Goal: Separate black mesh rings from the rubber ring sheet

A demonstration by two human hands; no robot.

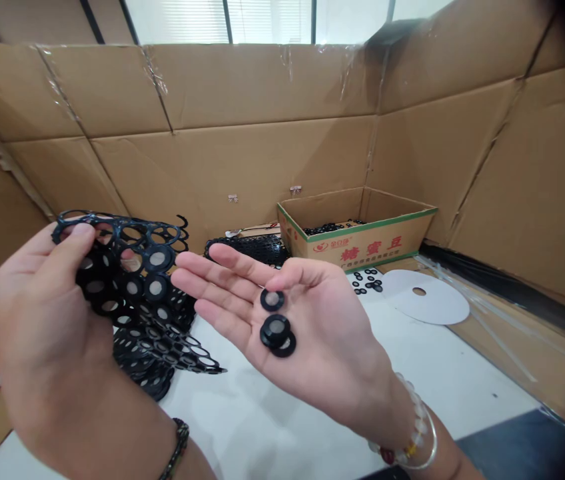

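My left hand [57, 300] is closed on the top edge of a black sheet of linked rubber rings [147, 233], thumb in front. Some of its rings have grey mesh discs in their centres, while others are bare hoops. The sheet hangs down and curls away to the right. My right hand [322, 340] is open, palm up, with its fingers stretched out to the left. On its palm lie a few loose black rubber washers with mesh centres [276, 327], one partly over another. Below the hanging sheet, more black ring sheets [145, 370] are heaped on the white tabletop [242, 427].
Behind my right hand stands a cardboard box [362, 243] with black pieces inside. Another dark ring sheet [257, 249] lies left of it. Several small black rings [367, 280] and a white disc with a hole [442, 300] lie in front. Tall cardboard walls [242, 153] surround the table.
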